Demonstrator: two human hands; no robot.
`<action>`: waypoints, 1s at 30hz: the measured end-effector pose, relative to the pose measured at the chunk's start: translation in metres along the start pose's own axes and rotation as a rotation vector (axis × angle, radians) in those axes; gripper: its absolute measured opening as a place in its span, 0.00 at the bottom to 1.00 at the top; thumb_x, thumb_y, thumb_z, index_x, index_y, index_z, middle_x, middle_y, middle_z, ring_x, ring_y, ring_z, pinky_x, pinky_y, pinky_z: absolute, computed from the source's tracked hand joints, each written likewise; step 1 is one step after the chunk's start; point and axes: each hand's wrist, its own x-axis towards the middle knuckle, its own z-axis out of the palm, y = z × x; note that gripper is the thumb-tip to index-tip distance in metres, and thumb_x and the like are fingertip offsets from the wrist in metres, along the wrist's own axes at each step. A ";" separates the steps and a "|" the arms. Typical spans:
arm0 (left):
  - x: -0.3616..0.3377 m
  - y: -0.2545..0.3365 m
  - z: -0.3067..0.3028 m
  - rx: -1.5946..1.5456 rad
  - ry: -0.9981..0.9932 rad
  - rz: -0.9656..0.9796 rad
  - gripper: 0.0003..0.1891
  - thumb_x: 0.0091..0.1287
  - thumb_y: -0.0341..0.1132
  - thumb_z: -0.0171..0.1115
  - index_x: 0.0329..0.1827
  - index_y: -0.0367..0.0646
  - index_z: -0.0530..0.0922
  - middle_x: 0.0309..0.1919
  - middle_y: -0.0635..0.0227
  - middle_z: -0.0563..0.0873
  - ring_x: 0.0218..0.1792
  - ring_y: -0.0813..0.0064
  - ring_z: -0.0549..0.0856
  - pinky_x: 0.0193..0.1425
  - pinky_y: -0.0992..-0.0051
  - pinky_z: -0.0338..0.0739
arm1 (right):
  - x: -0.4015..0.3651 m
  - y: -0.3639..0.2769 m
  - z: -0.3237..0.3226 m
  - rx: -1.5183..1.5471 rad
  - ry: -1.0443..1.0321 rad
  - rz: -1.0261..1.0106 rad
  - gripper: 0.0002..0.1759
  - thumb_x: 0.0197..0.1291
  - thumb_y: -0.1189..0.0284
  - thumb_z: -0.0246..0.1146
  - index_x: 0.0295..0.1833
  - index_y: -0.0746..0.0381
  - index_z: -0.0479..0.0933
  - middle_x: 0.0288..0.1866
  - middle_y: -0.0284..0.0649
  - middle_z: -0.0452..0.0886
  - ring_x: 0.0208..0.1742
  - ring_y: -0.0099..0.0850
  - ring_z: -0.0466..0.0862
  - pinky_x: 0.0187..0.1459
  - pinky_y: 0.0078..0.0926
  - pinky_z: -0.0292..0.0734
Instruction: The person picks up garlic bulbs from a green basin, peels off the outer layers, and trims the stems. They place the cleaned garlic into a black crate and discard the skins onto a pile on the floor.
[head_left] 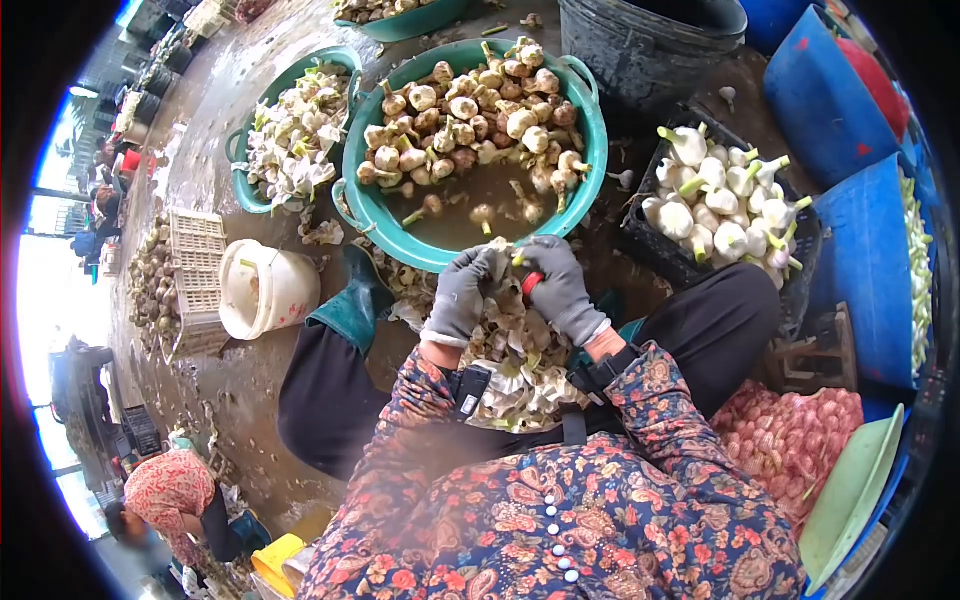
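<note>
My left hand (460, 297), in a grey glove, is closed around a garlic bulb (499, 256) at the near rim of a green tub (392, 243). Beside it my right hand (565, 298), gloved too, grips a small tool with a red handle (532, 284); its working end is hidden. A pale green stem end shows between the hands. Unpeeled garlic bulbs (470, 108) are heaped in the tub, with a few at its wet bottom. Below my hands, loose garlic skins (520, 375) cover my lap.
To the right stands a black crate (640, 228) of white, cleaned garlic, beside blue barrels (850, 265). A pink net sack (780, 440) lies near my right knee. On the left are a white bucket (292, 290), a tub of skins (243, 190) and a bent-over person (170, 490).
</note>
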 end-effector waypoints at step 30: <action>0.142 -0.015 -0.033 0.499 -0.068 -0.271 0.27 0.53 0.31 0.67 0.58 0.37 0.71 0.34 0.68 0.82 0.29 0.83 0.79 0.31 0.81 0.74 | 0.097 -0.013 -0.098 1.490 0.425 0.664 0.18 0.62 0.59 0.58 0.44 0.64 0.76 0.32 0.35 0.80 0.30 0.22 0.79 0.29 0.20 0.72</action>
